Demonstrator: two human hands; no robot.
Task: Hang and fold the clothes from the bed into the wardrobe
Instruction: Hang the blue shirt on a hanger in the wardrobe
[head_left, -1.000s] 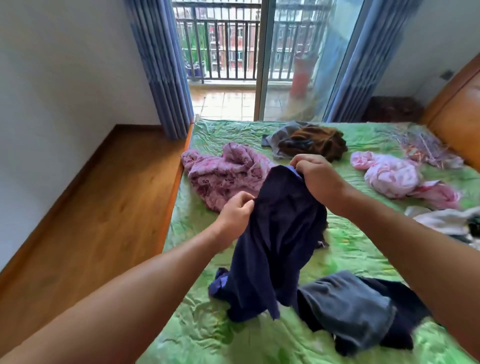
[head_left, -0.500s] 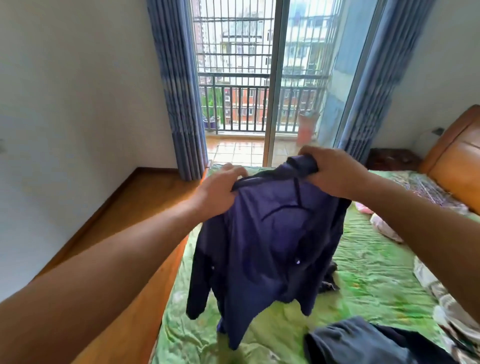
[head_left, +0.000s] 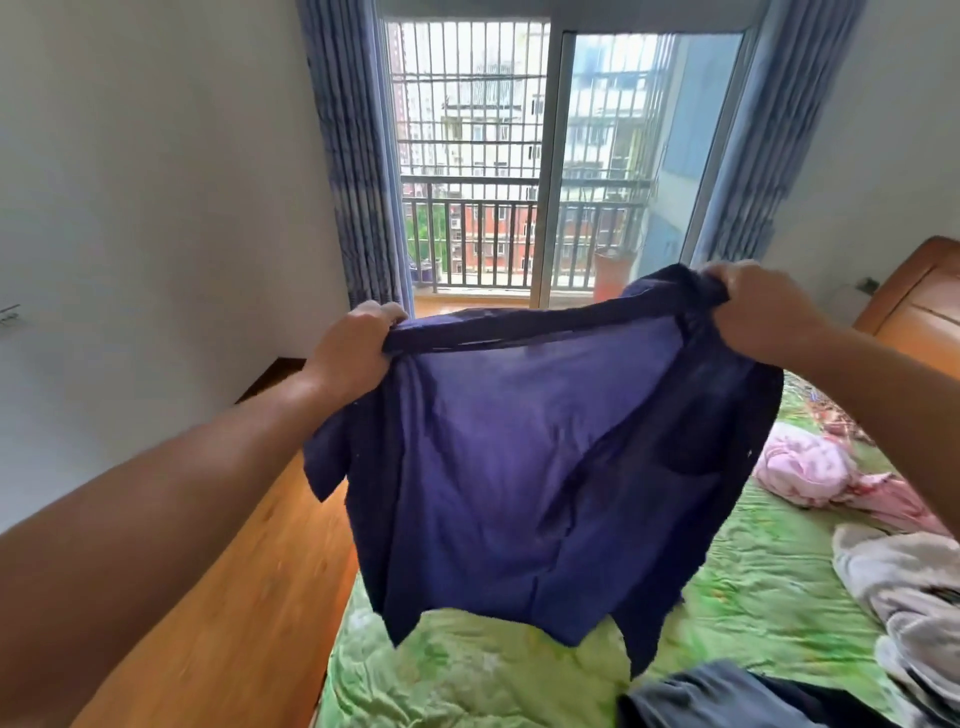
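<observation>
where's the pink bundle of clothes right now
The pink bundle lies on the green bed cover at the right of the head view, just right of the held-up navy shirt and beyond the pale clothes.

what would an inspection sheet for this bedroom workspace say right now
surface: bed, green cover, wrinkled
job's things: navy shirt held up, spread out above the bed; pink garment, pale pile and dark garment lie unfolded on the bed; wardrobe not in view
clutter: nothing seen
hands: left hand and right hand each grip the shirt's top edge, one at either end
cables: nothing seen
surroundings: wood floor left of the bed; blue curtains beside a glass balcony door; wooden headboard at right
</observation>
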